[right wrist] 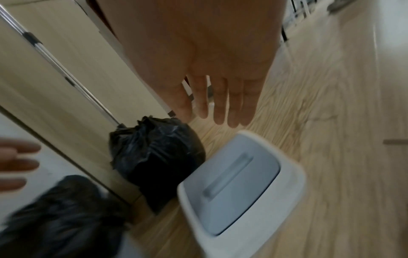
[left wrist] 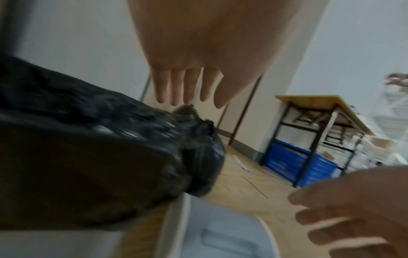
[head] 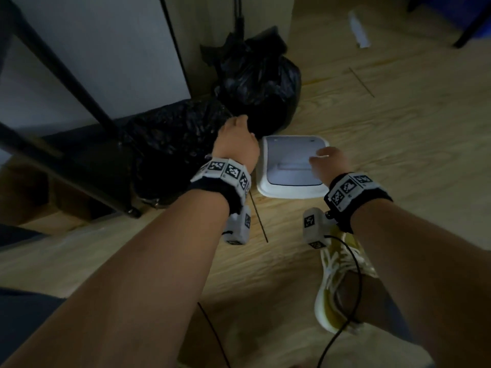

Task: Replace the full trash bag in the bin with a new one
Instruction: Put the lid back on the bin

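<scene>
Hovering with fingers straight and spread, left hand (head: 237, 140) is holding nothing; the bin lined with a black bag (head: 175, 144) is sitting just below and left of it, possibly brushing the fingertips, blur making contact hard to judge. Beyond that hand, the tied full trash bag (head: 261, 83) is resting on the wooden floor (head: 398, 128). Right hand (head: 328, 164), also released with fingers extended, is hanging over the white bin lid (head: 289, 168) lying flat beneath it.
</scene>
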Motion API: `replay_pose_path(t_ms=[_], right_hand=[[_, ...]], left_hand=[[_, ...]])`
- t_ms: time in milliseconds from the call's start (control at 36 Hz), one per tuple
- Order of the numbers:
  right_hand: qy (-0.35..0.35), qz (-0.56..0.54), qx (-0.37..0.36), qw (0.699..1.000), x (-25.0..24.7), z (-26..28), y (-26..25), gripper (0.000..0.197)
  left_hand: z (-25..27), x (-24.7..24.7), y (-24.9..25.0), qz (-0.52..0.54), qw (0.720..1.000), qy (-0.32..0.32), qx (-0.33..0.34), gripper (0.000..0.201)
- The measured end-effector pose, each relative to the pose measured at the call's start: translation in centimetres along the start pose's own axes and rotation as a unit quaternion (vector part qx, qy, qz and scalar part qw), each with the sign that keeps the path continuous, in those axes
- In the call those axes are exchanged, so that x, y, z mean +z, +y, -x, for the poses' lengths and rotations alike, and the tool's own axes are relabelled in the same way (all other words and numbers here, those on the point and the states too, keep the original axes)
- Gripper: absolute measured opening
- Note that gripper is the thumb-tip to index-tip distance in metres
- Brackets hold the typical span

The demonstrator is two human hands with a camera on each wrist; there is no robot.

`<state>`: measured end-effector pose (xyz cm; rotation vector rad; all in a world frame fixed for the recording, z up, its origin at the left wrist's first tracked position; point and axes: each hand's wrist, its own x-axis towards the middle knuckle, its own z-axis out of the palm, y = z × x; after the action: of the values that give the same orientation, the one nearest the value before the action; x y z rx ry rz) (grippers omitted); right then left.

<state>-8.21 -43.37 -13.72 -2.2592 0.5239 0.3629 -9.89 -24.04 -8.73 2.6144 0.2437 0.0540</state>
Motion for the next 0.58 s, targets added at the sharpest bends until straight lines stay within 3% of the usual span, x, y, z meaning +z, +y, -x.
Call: replay_pose_path(t_ms=[139,250,417,583], right_hand=[[-0.006,0.047,0.014,0.999,-2.1,-2.9,1.9,0.052],[-0.008,0.071,0.022,0.997,-2.3,-5.2,3.2,0.056],[-0.018,0.094,0.060,0.994,-1.0,-8.8,5.2,0.061],[-0.034,0.081,0.088,0.992,1.7,-10.9,6.8,0.051]], left_hand=[[-1.0,3.6,3.4,-0.008,0.997,-0.063,0.051,0.053],[-1.9,6.8,4.8,-0.021,0.992,-0.114,0.042,0.056],[-3.5,11.7,4.4,-0.020,0.983,-0.174,-0.057,0.064],[-4.4,15.6,1.8,0.002,0.971,-0.187,-0.150,0.063]])
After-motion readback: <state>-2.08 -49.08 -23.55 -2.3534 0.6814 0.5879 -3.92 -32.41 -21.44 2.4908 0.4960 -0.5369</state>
